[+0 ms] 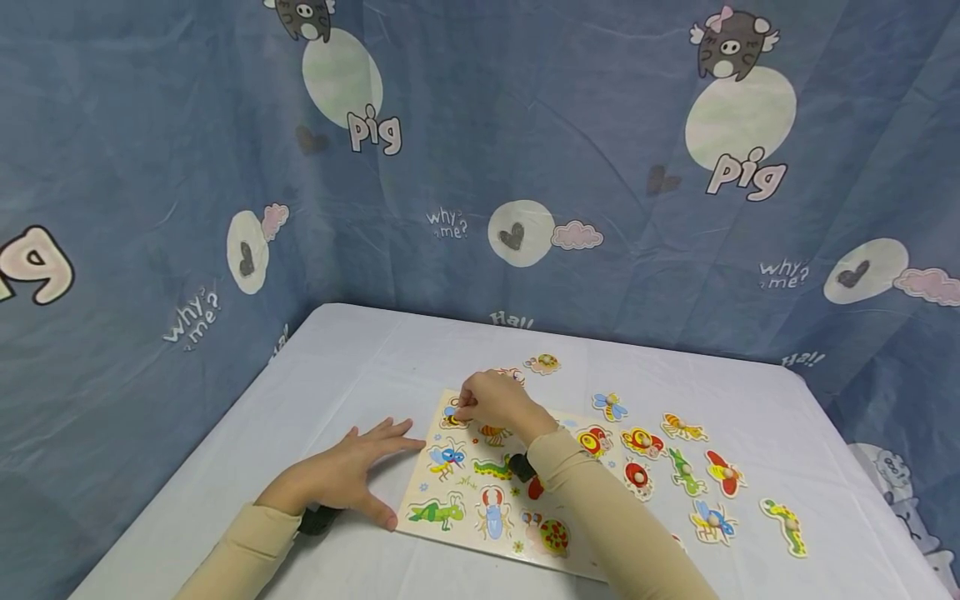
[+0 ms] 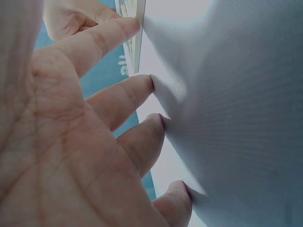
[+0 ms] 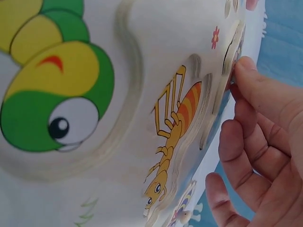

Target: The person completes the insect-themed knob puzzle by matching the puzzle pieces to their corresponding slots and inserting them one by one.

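Observation:
A wooden insect puzzle board (image 1: 450,542) lies on the white table, with printed recesses for caterpillar, grasshopper, beetle and other bugs. At its far left corner my right hand (image 1: 491,402) pinches a bee puzzle piece (image 1: 452,416) between thumb and fingers. Seen from the right wrist, that piece's edge (image 3: 222,78) stands at the board's surface, beside the printed wasp (image 3: 177,123). My left hand (image 1: 348,467) is spread at the board's left side, thumb at the near left corner and index fingertip at the edge. The other left fingertips (image 2: 147,82) touch the tabletop.
Right of the board lie several loose knobbed pieces, among them a caterpillar (image 1: 785,527), a mosquito (image 1: 712,522), a grasshopper (image 1: 686,473) and a dragonfly (image 1: 610,407). A snail-like piece (image 1: 543,363) lies beyond the board. A blue printed curtain (image 1: 420,275) hangs behind the table.

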A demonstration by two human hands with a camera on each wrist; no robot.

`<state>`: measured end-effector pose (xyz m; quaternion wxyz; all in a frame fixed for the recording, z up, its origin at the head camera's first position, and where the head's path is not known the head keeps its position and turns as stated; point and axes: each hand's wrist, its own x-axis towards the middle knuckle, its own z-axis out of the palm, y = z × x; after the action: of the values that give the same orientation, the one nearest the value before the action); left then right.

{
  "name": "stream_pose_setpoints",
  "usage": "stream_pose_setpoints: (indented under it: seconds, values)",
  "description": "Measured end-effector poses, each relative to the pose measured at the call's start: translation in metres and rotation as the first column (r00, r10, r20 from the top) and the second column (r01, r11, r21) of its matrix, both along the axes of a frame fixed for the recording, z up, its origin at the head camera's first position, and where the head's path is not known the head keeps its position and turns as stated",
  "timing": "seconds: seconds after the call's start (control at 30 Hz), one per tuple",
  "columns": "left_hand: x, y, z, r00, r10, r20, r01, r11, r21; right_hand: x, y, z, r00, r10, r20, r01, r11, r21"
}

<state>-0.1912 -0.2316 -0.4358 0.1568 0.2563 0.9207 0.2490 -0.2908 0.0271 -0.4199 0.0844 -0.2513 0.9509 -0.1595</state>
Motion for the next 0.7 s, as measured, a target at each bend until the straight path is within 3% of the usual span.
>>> stream_pose_setpoints:
  seconds: [0.7]
  values:
    - [0.0002, 0.0011, 0.0012, 1.000, 0.005, -0.002, -0.005, 1.000, -0.006, -0.0007, -0.0003, -0.0027, 1.000, -0.006, 0.016, 0.007, 0.999, -0.042]
